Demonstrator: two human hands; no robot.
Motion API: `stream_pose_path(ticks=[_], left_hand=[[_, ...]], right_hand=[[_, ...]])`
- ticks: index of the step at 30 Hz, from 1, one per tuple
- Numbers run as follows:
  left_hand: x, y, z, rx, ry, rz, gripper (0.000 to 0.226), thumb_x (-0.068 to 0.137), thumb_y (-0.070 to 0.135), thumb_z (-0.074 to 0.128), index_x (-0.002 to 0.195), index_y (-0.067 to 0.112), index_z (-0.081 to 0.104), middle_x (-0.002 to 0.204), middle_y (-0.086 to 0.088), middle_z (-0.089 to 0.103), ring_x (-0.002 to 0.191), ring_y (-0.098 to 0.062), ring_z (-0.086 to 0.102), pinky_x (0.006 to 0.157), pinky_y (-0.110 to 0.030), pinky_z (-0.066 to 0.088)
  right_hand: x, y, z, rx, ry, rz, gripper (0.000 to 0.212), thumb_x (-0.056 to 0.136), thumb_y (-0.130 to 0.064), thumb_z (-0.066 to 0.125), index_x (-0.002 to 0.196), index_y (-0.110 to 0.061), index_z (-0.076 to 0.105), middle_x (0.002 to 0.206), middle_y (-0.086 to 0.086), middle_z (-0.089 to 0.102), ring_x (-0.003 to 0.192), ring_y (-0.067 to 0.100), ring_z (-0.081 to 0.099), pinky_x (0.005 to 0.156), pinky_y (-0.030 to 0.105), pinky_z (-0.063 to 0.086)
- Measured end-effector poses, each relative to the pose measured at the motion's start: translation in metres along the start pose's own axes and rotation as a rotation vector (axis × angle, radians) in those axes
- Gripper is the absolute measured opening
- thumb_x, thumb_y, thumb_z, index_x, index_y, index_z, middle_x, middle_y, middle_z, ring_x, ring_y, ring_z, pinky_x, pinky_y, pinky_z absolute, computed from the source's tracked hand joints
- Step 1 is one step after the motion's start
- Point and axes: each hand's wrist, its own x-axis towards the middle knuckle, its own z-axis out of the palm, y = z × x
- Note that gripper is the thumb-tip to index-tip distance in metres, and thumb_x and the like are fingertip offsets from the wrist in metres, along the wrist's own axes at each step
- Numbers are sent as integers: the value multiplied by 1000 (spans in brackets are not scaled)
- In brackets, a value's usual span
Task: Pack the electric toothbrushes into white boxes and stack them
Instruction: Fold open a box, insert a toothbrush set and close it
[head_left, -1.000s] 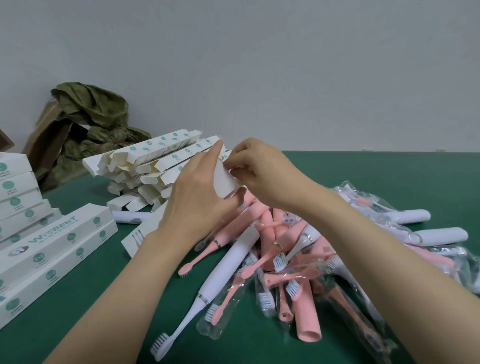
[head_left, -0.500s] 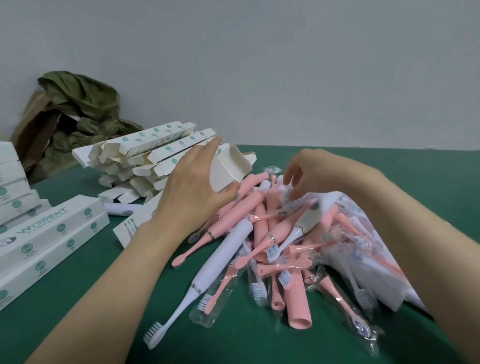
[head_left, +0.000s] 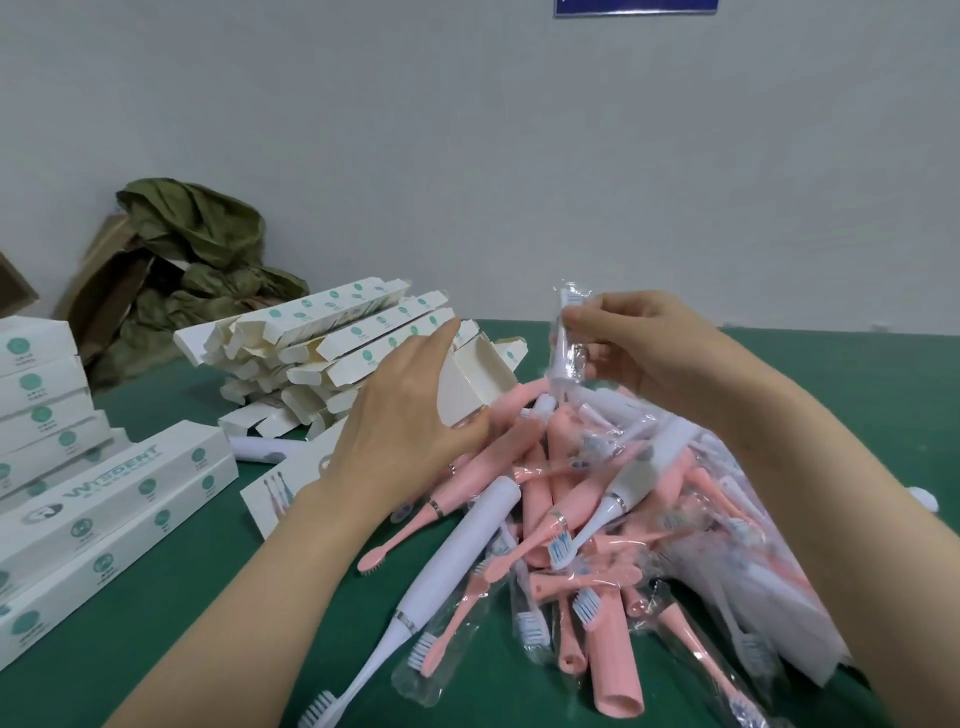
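Left hand grips a box by its open end, fingers over the top and thumb along the near edge, the end flaps spread. Far to its left, packed boxes stand stacked. Nearer to it, two closed boxes lie side by side on the green table. Behind these, against the wall, sits a crumpled green cloth. Just beyond the hand's knuckles is a heap of empty boxes with their ends open. Right of the held box and apart from it, the right hand is raised. Its fingertips and thumb pinch a brush head sealed in a clear sleeve, held roughly upright. Below and between the two hands lies the pile of toothbrushes, pink and white, some bare and some bagged, crossing one another. A white toothbrush runs out of the pile just right of the left forearm, its bristles nearest the person.
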Motion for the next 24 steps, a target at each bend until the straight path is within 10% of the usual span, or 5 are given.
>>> stream_pose_path(ticks=[4,11,24], left_hand=[[1,6,-2,-48,37,17,76,68,31,71,133,1,48,115,-14,61,106,-24,51,86,-19,32],[1,7,-6,-116,115,-6,77,69,40,70,135,8,48,122,-7,59,113,-12,45,92,-7,24],[4,7,-5,-68,151,15,75,71,37,67,135,3,48,114,-10,61,107,-16,49,88,-10,28]], right_hand=[[-7,-7,31,274,-88,-7,8,90,0,57,97,-4,55,60,2,63,51,14,61,55,20,53],[5,2,58,211,329,-144,12,90,3,53,89,-7,60,64,5,64,59,17,67,71,27,59],[5,5,58,-380,264,-297,16,88,-4,57,83,-15,69,73,6,71,67,13,70,75,30,57]])
